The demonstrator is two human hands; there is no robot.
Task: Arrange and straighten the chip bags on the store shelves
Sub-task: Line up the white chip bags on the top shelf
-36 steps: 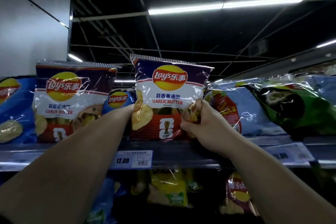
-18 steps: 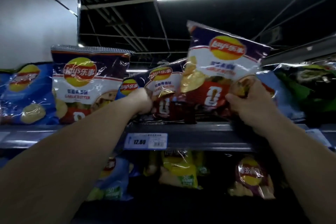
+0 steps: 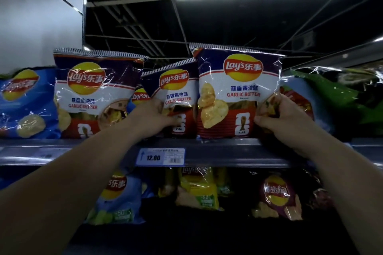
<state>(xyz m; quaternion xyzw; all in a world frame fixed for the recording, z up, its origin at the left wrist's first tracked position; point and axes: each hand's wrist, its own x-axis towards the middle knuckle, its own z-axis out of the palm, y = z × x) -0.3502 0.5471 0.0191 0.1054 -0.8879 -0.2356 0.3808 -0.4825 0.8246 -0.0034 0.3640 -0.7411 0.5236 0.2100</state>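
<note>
Top shelf (image 3: 228, 152): its front lip runs 9 to 3 o'clock across mid-view. Three garlic butter bags stand on it.

Right hand (image 3: 284, 119): clamped on the right edge of the front garlic butter bag (image 3: 238, 93). Thumb on the face, fingers curled round the edge, foil crumpled under them. The bag is upright with its bottom on the shelf lip and its label towards me, at about 1 o'clock from view centre.

Left hand (image 3: 154, 113): on the lower left of the middle garlic butter bag (image 3: 178, 93), thumb across the red panel. The fingers behind are hidden, so this looks like a pinch grip, not certain. The bag is tilted, its top leaning to 11 o'clock, and its right side is tucked behind the front bag.

The hands are apart, one on each bag.

Left garlic butter bag (image 3: 93, 93): at 9 o'clock of the left hand, upright, untouched. A small blue bag (image 3: 139, 96) peeks out between it and the middle bag. A large blue bag (image 3: 22, 101) sits at far 9 o'clock.

At 3 o'clock of the right hand is a pale blue bag with red print (image 3: 300, 97), then a green bag (image 3: 335, 93) lying slanted.

Price tag (image 3: 160, 157): on the shelf lip at 6 o'clock of the left hand, reads 12.00.

Lower shelf, dim: light blue bag (image 3: 118, 196) at 7 o'clock, yellow bag (image 3: 196, 190) at 6, purple bag (image 3: 277, 196) at 5.
</note>
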